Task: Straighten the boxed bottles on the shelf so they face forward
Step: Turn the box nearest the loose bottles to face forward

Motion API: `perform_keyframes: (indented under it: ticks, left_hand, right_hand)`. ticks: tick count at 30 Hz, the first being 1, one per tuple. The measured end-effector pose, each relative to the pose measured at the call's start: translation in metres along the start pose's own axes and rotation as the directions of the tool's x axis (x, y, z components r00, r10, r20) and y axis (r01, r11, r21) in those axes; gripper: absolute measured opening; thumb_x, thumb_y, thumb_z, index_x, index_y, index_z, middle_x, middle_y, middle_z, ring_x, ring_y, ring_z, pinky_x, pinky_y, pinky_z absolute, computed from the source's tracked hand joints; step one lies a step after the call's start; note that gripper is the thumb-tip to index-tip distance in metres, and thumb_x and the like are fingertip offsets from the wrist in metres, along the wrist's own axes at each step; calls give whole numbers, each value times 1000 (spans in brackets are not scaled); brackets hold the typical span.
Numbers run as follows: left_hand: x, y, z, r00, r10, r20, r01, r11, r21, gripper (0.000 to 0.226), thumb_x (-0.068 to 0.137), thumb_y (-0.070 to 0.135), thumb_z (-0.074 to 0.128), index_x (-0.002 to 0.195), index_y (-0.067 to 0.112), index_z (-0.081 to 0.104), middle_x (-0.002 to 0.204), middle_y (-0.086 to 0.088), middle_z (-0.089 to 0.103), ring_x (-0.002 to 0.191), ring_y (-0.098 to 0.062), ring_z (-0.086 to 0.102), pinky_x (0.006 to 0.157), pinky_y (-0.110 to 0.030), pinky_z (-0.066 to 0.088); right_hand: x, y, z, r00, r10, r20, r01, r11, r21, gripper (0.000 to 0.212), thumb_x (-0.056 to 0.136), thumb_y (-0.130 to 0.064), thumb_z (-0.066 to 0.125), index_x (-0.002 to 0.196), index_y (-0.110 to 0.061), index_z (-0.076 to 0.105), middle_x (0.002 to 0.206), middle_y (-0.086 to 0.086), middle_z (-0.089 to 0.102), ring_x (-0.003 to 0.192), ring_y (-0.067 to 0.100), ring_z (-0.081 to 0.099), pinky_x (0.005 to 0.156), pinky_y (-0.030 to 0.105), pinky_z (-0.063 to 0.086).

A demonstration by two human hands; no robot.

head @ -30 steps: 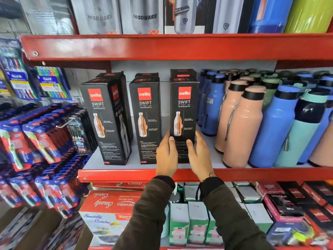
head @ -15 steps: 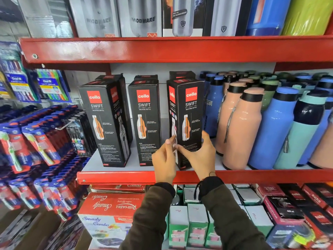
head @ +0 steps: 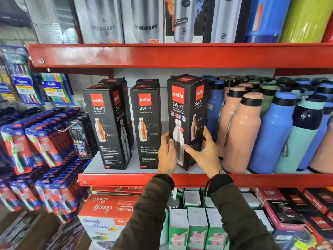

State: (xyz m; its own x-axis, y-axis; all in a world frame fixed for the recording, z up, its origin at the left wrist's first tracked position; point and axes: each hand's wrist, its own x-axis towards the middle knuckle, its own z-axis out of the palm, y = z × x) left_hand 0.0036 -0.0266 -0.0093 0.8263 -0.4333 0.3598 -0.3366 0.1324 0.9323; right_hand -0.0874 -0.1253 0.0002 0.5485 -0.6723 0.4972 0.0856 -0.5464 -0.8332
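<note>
In the head view, the only one given, three black boxed bottles stand in a row on the grey board of the red-edged shelf, left of a crowd of loose peach, blue and teal bottles. The right-hand box is the one in hand: the left hand presses its fingers flat against the box's left lower face, and the right hand wraps the lower right corner, thumb across the front and fingers curled behind, so both hands are closed on it. It stands turned on its corner, with two faces showing at once, so it does not face forward yet and this step looks about half done. The middle box sits square to the front and seems finished. The left box is angled, showing a side panel, and likely needs turning too; more boxes stand behind the front row, their facing hidden. On writing: each box carries a red square reading "cello", then "SWIFT" and "VACUSTEEL BOTTLE" with a bottle picture; the smaller print is too fine to read. Above, grey cartons read "MODWARE". At far left hang toothbrush packs marked "Oral-B". Below, a red and white carton reads "Smarty Combo", and dark boxes at lower right again show "cello".
</note>
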Motion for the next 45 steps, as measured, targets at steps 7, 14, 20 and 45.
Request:
perform_keyframes:
  ticks: [7,14,20,45]
  left_hand:
    - [-5,-3,1,998,15,-57,-14,1000,13,21,106,12,40,127,15,43,113,-2,60,99,-15,58,81,-19,41]
    - [-9,-7,4,991,71,-114,-63,995,72,23,104,7,44,126,9,48,114,0,62,103,-12,61,87,-14,43]
    - [-9,-11,6,989,79,-127,-65,992,112,24,103,7,47,127,11,50,122,-3,67,111,-13,63,97,-24,47]
    - [-25,-10,-4,991,124,-54,-116,983,139,41,103,11,49,141,25,45,125,29,53,115,24,50,104,-13,43]
  right_hand:
    - [-1,2,0,990,-4,138,0,999,32,87,88,-10,71,157,-28,20,149,-20,40,124,-29,38,105,1,31]
    - [0,9,2,991,-8,135,9,1000,-11,64,97,-15,59,153,-30,32,141,-26,44,123,-25,41,112,17,35]
    - [-1,19,6,994,13,112,-9,999,-33,61,99,-14,57,154,-25,33,143,-19,45,136,1,45,117,32,39]
    - [-12,24,9,975,-19,-223,21,1000,6,28,89,-15,72,114,-20,61,118,-1,66,105,18,63,76,15,53]
